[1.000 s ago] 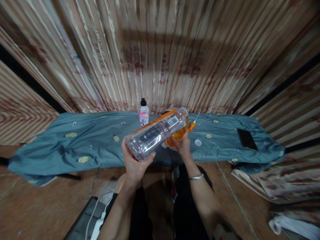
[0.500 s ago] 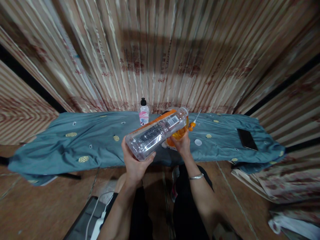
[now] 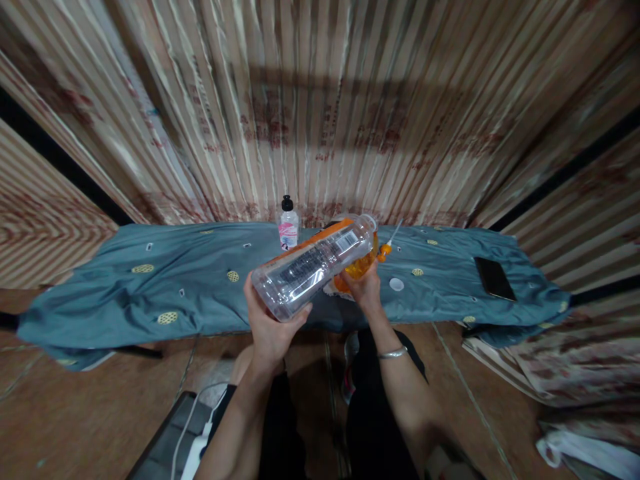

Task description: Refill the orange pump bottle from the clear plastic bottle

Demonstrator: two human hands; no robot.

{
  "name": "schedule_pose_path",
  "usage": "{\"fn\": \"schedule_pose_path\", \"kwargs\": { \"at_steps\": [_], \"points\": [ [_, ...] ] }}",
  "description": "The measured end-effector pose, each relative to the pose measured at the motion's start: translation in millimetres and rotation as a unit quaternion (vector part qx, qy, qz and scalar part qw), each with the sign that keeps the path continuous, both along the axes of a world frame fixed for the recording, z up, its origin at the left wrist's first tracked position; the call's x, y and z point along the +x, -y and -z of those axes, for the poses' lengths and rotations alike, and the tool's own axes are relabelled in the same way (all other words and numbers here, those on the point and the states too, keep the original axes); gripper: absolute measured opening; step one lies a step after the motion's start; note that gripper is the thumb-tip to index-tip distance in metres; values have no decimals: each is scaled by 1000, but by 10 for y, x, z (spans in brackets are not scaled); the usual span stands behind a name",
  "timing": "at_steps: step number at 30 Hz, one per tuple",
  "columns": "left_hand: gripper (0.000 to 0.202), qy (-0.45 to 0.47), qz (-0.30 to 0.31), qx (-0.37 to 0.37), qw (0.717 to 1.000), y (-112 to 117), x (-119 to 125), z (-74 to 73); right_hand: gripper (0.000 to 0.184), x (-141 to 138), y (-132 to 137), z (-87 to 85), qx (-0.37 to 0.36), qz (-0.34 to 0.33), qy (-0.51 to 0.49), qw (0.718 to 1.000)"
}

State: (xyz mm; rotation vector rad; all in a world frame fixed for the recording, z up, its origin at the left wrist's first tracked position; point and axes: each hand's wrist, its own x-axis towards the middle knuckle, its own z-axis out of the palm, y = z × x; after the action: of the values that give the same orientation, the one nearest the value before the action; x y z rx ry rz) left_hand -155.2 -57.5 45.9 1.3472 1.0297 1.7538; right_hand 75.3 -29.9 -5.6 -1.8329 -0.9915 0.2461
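My left hand (image 3: 270,327) grips the base of a large clear plastic bottle (image 3: 313,267) with an orange label, tilted so its mouth points away and to the right. My right hand (image 3: 364,288) is closed on an orange container (image 3: 359,267) just under the bottle's mouth, mostly hidden behind the bottle. Both sit above a long low table draped in a teal cloth (image 3: 175,280). An orange pump head (image 3: 384,250) with a white tube lies on the cloth just right of the container.
A small bottle with a black cap and pink label (image 3: 288,227) stands at the back. A white cap (image 3: 396,285) and a dark phone (image 3: 494,278) lie on the cloth to the right. A striped curtain hangs behind. A dark box with white cable (image 3: 190,447) sits on the floor.
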Motion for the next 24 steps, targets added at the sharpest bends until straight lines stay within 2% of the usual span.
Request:
{"fn": "schedule_pose_path", "kwargs": {
  "at_steps": [24],
  "points": [
    [106, -6, 4, 5, 1000, -8, -9, 8, 99, -20, 6, -45, -11, 6, -11, 1000]
  ]
}}
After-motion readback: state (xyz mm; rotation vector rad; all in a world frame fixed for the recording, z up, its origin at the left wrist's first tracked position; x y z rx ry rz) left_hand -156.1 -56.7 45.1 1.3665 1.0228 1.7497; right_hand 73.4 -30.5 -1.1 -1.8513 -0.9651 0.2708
